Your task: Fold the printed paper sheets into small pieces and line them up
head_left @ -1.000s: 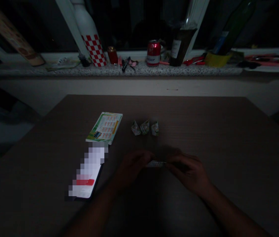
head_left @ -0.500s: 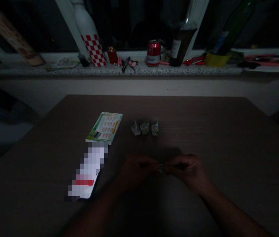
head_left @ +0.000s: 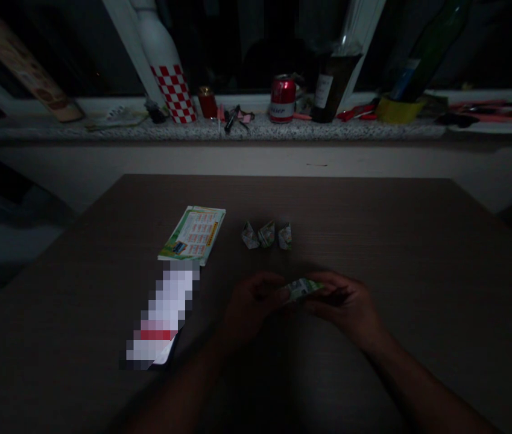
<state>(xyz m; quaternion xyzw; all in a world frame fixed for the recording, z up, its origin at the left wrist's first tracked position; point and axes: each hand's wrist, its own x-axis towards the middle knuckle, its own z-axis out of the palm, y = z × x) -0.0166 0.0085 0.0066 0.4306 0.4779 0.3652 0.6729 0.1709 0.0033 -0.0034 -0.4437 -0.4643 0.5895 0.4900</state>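
In the head view, a small piece of folded paper [head_left: 301, 290], printed green and white, is held above the table between my two hands. My left hand [head_left: 251, 304] pinches its left end between thumb and fingers. At the right end, the fingers of my right hand [head_left: 350, 304] curl behind the paper, with the thumb lower and in front. Three small folded paper pieces, one on the left [head_left: 249, 235], one in the middle [head_left: 266, 234] and one on the right [head_left: 285, 235], stand in a row beyond my hands.
Left of the row lies a stack of printed calendar cards [head_left: 195, 234]. Nearer me is a lit phone [head_left: 163, 319], its screen blurred out. Along the windowsill [head_left: 256, 128] stand a checkered bottle [head_left: 172, 90], a red can [head_left: 283, 99] and a green bottle [head_left: 432, 54].
The paper has turned and shows a wider, green printed face instead of a narrow edge. My hands have shifted slightly away from me, and the right-hand fingers have opened somewhat around it.
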